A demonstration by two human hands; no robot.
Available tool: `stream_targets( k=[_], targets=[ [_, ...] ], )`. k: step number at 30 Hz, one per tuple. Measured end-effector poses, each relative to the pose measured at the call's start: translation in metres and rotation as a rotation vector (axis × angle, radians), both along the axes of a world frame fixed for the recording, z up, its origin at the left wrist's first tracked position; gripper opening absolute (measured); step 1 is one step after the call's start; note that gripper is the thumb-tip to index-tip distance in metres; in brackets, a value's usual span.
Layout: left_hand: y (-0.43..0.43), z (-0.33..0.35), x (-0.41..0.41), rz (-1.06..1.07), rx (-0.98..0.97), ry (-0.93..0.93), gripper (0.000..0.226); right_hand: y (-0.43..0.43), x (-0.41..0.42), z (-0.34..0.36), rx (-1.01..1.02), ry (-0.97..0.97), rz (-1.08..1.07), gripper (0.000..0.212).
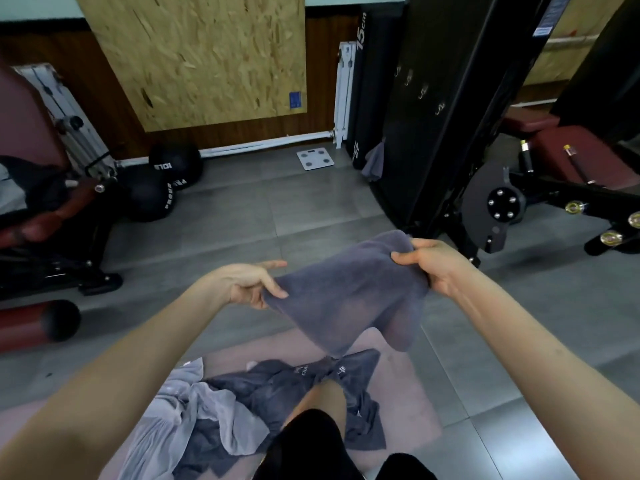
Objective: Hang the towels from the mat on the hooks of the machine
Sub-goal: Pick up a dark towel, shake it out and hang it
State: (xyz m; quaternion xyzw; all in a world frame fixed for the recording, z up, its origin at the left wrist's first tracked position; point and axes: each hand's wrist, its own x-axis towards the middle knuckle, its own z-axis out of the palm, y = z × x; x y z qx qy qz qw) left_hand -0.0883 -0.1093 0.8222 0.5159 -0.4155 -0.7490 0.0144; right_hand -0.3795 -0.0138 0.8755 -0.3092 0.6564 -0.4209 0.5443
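towel (349,299), dark grey, hangs stretched in the air above the far end of the mat (398,386), held by its upper edge. the left hand (251,284) pinches the left end between thumb and fingers; the right hand (429,265) grips the bunched right corner, slightly higher. on the mat lies a crumpled pile of dark towels (277,386), with a pale grey towel (194,410) at the pile's left side. beyond the mat and to its right stands the black machine (426,133), a row of small hooks (421,91) on its side panel. a grey cloth (374,162) hangs low at the machine's left edge. farther beyond the mat a white scale (315,159) lies on the floor, and well left of the mat sit two black medicine balls (152,199).
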Motion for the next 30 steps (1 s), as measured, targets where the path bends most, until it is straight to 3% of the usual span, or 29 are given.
stream_targets(
  k=[4,7,13,15,19,20,22,24,25,27,30],
  targets=[
    [-0.039,0.006,-0.03,-0.112,-0.062,-0.25,0.041,-0.038,-0.019,-0.001,-0.014,0.008,0.015,0.024],
    [-0.073,0.006,-0.047,-0.157,-0.188,-0.29,0.027,-0.074,-0.035,0.0,-0.028,-0.003,-0.008,0.026],
    [-0.183,-0.022,-0.093,0.531,-0.324,0.204,0.035,-0.19,-0.08,-0.023,-0.01,-0.054,-0.031,0.03],
    [-0.239,-0.032,-0.108,0.466,-0.404,0.14,0.033,-0.243,-0.089,-0.038,-0.002,-0.072,-0.04,0.03],
    [-0.377,-0.045,-0.132,0.1,-0.682,-0.169,0.034,-0.366,-0.103,-0.059,0.012,-0.102,-0.112,0.027],
    [-0.416,-0.045,-0.136,0.095,-0.654,-0.185,0.036,-0.397,-0.106,-0.063,0.024,-0.103,-0.136,0.026],
    [-0.487,-0.038,-0.143,0.156,-0.379,-0.105,0.035,-0.453,-0.11,-0.067,0.061,-0.07,-0.217,0.023],
    [-0.55,-0.021,-0.15,-0.01,-0.112,-0.018,0.034,-0.507,-0.116,-0.07,0.09,-0.043,-0.327,0.021],
    [-0.576,-0.016,-0.153,-0.127,-0.036,-0.031,0.043,-0.529,-0.118,-0.07,0.105,-0.049,-0.372,0.019],
    [-0.619,-0.012,-0.16,-0.248,0.033,-0.071,0.064,-0.567,-0.122,-0.067,0.123,-0.061,-0.421,0.013],
    [-0.676,-0.019,-0.175,-0.311,-0.049,-0.135,0.068,-0.617,-0.136,-0.06,0.13,-0.072,-0.398,0.008]
  ],
)
